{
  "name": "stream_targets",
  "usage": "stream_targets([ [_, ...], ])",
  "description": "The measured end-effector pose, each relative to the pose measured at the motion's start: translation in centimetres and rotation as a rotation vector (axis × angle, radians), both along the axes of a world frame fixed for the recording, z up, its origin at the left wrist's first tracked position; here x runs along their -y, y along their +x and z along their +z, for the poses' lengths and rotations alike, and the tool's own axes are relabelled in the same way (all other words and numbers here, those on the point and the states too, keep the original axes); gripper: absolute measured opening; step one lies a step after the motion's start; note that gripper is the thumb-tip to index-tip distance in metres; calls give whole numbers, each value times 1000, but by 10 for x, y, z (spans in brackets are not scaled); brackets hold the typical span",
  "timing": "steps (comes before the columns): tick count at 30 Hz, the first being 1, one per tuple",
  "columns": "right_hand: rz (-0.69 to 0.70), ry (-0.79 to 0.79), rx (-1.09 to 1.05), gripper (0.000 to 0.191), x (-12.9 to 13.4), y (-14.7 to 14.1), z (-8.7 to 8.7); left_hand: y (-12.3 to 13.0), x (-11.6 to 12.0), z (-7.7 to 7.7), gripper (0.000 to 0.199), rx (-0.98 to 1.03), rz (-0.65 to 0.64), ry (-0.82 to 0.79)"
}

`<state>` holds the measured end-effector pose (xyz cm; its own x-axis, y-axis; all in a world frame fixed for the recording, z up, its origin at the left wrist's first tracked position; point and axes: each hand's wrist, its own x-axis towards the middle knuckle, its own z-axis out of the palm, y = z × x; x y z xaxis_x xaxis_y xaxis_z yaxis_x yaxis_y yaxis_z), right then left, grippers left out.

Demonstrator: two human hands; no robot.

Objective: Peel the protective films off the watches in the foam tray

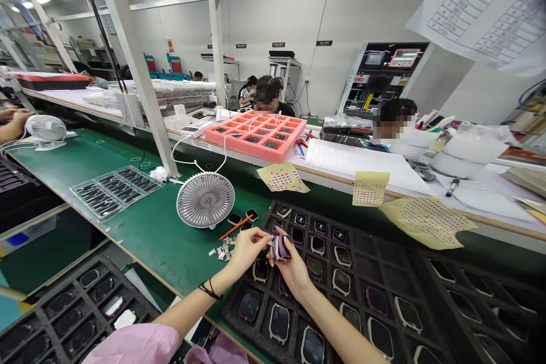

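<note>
Over a black foam tray of square watch cases (260, 334), left hand (249, 251) in a narrow pinch on a small purple-and-white bundle (280, 247), right hand (290, 273) cradling it from below, a steady hold for fine work. Just beside them, small white paper scraps (224, 250) on the green desk (128, 239), within easy reach.

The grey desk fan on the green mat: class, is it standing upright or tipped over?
Upright: the grey desk fan stands on its small base on the green mat, with its grille tilted upward rather than lying flat.

Pink sleeve (132, 344), black wristband (210, 290)
</note>
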<state>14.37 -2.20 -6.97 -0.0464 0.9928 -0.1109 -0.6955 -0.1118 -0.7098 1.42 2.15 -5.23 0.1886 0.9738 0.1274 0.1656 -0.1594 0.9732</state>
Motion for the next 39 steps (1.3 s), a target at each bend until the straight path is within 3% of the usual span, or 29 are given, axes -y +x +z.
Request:
stream_targets([
  [6, -33, 18, 21, 51, 1, -1, 1, 7, 1, -2, 29, 45, 62, 2],
  [19, -134, 7, 23, 46, 2, -5, 0, 23, 12, -6, 39, 107, 48, 8],
  [21, -150, -4, -4, 47, -1, -2, 1, 21, 13, -4, 38, 91, -1, 28],
  [23, -174, -24, -28, 47, -4, 3, 4, 19, 15, -1, 42, 59, -145, -14],
  [26, -203, -70, -45, 44, -8, 10, 7, 13, 18, 2, 71, 9, -478, -169],
  [28, -210, -76, -40, 42, -8, 13, 9, 8, 21, 3, 88, 3, -613, -242],
  [33, -171, 6, 17, 46, -3, 9, 11, 2, 22, 4, 84, 0, -609, -227],
  [36, -143, -27, -1, 46, -1, 5, 7, -1, 19, 9, 74, -41, -553, -145],
  [39, -116, -51, -26, 45, -1, 3, 4, -10, 15, 18, 70, -131, -605, -166],
])
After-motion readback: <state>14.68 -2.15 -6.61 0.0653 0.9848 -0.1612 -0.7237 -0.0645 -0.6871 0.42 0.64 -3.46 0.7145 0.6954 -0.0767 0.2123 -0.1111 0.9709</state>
